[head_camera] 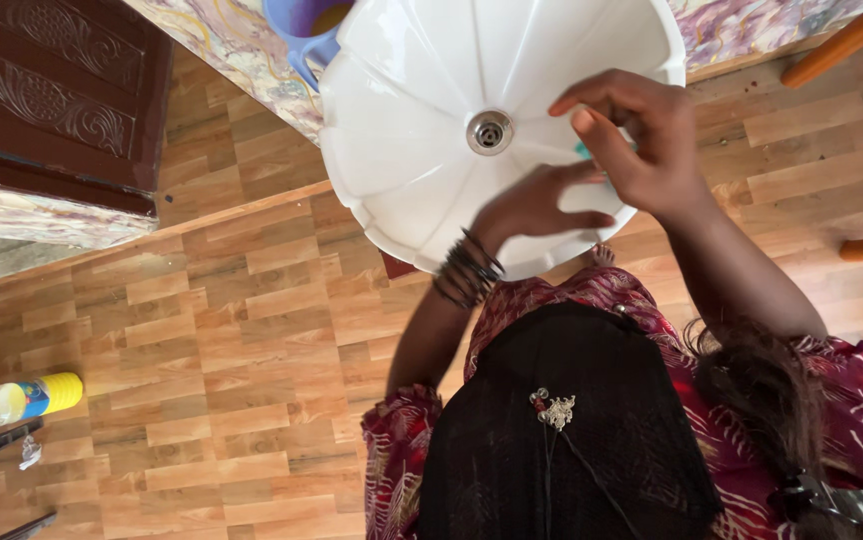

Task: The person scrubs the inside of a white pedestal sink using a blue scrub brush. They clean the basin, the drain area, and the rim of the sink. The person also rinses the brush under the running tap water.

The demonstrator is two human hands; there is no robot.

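Both hands over white basin (421, 150). Right hand (641, 150) pinches small teal item (582, 150), orientation unclear; left hand (536, 205) open, flat beneath it.

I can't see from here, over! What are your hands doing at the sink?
Left hand flat in white sink. Right hand pinching something small and teal; can't tell what. Drain uncovered.

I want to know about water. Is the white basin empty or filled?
Empty: the white basin shows bare ribbed walls and an uncovered metal drain, with no standing water visible.
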